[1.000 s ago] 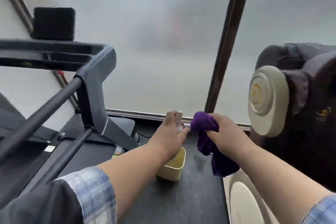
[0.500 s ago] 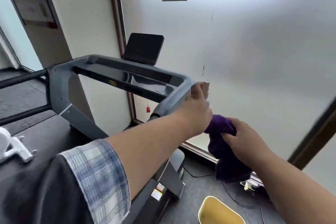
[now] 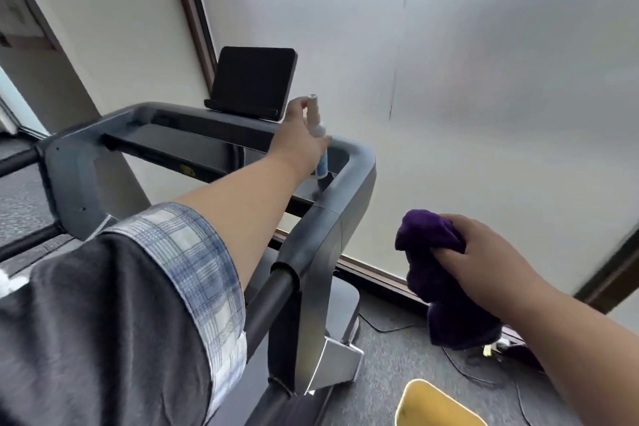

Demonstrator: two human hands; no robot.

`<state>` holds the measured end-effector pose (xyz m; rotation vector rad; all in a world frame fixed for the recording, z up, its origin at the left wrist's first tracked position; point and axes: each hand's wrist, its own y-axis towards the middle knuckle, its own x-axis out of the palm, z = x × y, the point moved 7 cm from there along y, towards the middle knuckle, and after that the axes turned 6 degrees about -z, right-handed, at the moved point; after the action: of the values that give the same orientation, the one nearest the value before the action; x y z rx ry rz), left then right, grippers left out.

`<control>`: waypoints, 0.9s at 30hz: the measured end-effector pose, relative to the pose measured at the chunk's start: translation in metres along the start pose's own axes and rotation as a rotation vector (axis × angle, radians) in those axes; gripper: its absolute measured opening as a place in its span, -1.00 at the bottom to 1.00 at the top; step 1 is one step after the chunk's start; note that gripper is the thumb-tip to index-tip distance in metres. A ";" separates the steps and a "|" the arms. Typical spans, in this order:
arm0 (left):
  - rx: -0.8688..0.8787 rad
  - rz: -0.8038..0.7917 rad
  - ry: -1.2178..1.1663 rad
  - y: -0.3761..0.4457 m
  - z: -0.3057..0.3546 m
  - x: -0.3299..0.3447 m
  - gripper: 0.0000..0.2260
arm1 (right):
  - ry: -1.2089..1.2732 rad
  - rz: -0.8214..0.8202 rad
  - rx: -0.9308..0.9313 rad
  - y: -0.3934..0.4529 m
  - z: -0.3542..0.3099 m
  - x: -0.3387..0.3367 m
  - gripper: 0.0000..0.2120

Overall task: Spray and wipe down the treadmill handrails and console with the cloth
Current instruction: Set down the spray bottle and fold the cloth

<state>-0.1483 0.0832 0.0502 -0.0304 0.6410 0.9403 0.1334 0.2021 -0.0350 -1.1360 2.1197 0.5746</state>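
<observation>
My left hand (image 3: 299, 138) grips a small spray bottle (image 3: 320, 145) held upright over the right end of the grey treadmill console (image 3: 193, 138). A finger sits at the bottle's nozzle. The black screen (image 3: 254, 81) stands at the back of the console. The black right handrail (image 3: 269, 297) runs down from the grey console corner (image 3: 345, 190) toward me. My right hand (image 3: 484, 263) holds a bunched purple cloth (image 3: 439, 273) to the right of the treadmill, in the air and apart from it.
A frosted glass wall (image 3: 484, 97) with a dark frame rises behind the treadmill. A yellow container (image 3: 435, 405) sits on the grey carpet at the bottom right, with cables (image 3: 463, 370) trailing nearby. The left handrail (image 3: 17, 162) extends at the far left.
My left hand has lifted the spray bottle from near the floor up over the console's right end. My right hand with the cloth now sits lower and farther from the left hand.
</observation>
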 end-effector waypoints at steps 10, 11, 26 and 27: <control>-0.096 0.031 0.010 0.018 -0.046 0.023 -0.40 | 0.020 -0.029 0.029 0.019 0.029 -0.005 -0.66; -0.088 0.036 0.006 0.018 -0.046 0.024 -0.39 | 0.025 -0.031 0.030 0.020 0.030 -0.005 -0.66; 0.383 -0.350 0.404 -0.064 0.114 0.125 -0.74 | 0.228 0.145 0.104 0.027 0.051 -0.040 -0.66; 0.205 -0.537 0.470 -0.072 0.104 0.153 -0.63 | 0.241 0.175 0.106 0.025 0.054 -0.046 -0.53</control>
<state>0.0224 0.1839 0.0365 -0.2349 1.0956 0.3395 0.1494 0.2752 -0.0371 -1.0094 2.4428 0.4140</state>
